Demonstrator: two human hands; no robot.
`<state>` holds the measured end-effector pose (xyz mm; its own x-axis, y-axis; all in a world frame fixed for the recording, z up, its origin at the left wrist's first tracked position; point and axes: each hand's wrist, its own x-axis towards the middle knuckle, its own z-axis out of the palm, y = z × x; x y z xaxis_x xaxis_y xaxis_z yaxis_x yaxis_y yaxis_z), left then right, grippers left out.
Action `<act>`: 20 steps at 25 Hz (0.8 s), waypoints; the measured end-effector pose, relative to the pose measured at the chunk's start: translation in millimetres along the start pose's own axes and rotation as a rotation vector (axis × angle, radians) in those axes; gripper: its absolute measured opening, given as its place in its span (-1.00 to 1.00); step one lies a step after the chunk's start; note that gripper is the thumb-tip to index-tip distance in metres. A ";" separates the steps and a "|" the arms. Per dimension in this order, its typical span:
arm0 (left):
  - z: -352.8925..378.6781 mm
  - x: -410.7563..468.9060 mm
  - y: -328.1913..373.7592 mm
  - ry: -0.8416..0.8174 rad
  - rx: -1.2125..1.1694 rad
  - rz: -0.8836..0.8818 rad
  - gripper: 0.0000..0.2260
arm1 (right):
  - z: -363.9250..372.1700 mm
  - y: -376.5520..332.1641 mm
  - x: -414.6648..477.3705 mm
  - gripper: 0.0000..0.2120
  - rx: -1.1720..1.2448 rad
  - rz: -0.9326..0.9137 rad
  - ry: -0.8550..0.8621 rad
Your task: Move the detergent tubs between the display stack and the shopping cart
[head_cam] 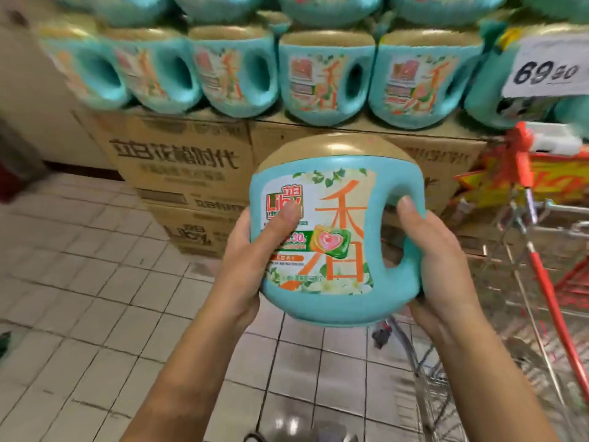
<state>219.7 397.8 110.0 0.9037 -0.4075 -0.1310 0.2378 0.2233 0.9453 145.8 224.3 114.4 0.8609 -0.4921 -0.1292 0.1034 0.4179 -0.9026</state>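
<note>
I hold one teal detergent tub [338, 237] with a tan lid in mid-air in front of me, label facing me. My left hand [251, 260] grips its left side, thumb lying across the label. My right hand [436, 260] grips the handle side, thumb over the handle loop. The display stack [325, 78] of matching tubs stands in rows just behind and above. The shopping cart [541, 282], chrome wire with red trim, is at the right, its basket beside and below the tub.
Brown cardboard cartons [188, 167] form the base under the display stack. A white price sign reading 69.90 [548, 71] hangs at upper right. White tiled floor [89, 282] stretches to the left and below.
</note>
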 end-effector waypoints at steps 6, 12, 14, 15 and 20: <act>-139.3 -0.8 36.4 0.149 -0.002 0.041 -0.45 | 129.9 68.8 12.3 -0.54 0.013 0.067 -0.152; -231.0 19.7 65.3 0.255 -0.036 0.084 -0.45 | 224.6 106.2 46.6 -0.61 -0.017 0.111 -0.280; -259.0 35.0 77.1 0.291 -0.039 0.106 -0.41 | 258.2 116.9 64.6 -0.69 -0.040 0.114 -0.326; -271.1 44.1 83.4 0.299 -0.034 0.118 -0.40 | 273.7 121.2 73.3 -0.71 -0.059 0.100 -0.342; -330.4 103.3 125.9 0.310 -0.034 0.204 -0.41 | 351.9 135.2 132.9 -0.79 -0.133 -0.003 -0.419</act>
<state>460.6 676.4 116.7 0.9974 -0.0651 -0.0305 0.0489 0.3033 0.9516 449.5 484.1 119.6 0.9912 -0.1295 0.0262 0.0646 0.3017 -0.9512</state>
